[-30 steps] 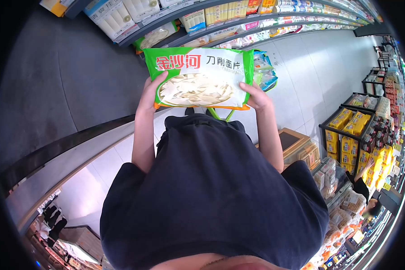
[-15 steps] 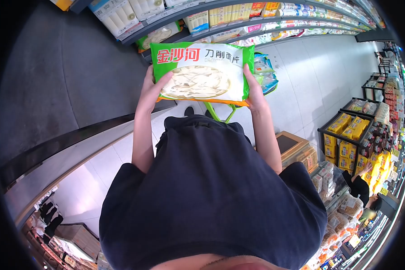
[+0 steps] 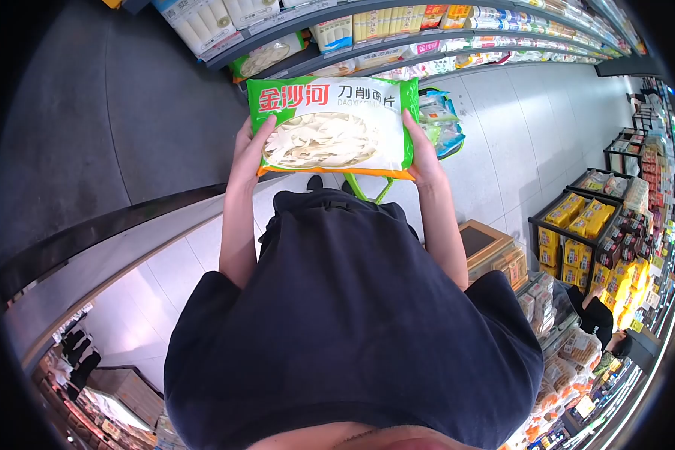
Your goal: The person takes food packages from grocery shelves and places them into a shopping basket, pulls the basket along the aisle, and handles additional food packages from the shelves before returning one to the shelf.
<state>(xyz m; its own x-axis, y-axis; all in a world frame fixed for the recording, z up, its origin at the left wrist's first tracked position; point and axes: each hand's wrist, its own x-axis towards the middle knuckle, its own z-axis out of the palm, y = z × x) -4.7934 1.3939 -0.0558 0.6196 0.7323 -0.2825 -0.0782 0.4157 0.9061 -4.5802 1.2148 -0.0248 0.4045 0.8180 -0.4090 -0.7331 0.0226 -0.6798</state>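
A green and white bag of sliced noodles point(image 3: 330, 131) is held up in front of me, its printed face toward the camera. Red and dark lettering runs along its top, above a picture of pale flat noodles; an orange strip shows along the lower edge. My left hand point(image 3: 253, 146) grips the left side, thumb on the front. On the right side my right hand point(image 3: 425, 154) is closed the same way. The fingers behind the bag are hidden. Beyond it, a shopping basket point(image 3: 442, 124) with blue and clear packages is partly covered, its green handle point(image 3: 367, 187) showing below.
Shelves point(image 3: 292, 30) of packaged noodles curve across the top. A dark flat surface point(image 3: 52, 135) lies at left. On the right stand a rack of yellow packages point(image 3: 577, 217), a wooden-framed box point(image 3: 484, 244) and bagged goods point(image 3: 570, 360). Another person point(image 3: 596, 315) is beside the yellow packages.
The noodle bag has come down slightly and tilted a little, with both hands still on it. The other person at right has shifted slightly.
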